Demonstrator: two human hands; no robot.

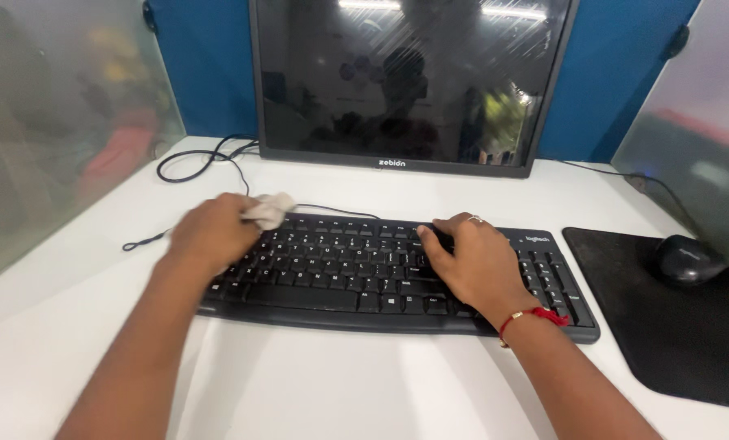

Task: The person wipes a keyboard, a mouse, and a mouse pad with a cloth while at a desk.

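White desk (316,391): one keyboard (364,273); left hand (210,232) grip holding one cloth (268,209), right hand (474,265) flat, grip wide.

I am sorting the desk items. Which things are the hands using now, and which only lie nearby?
In use:
left hand holding a pale cloth
right hand resting on the black keyboard

Lying nearby:
mouse
mouse pad
monitor
loose cables

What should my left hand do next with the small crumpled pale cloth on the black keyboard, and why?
Probably sweep the small crumpled pale cloth rightward along the top key rows. The left hand holds it at the upper left corner of the black keyboard, while the right hand rests flat on the right half, seemingly steadying it.
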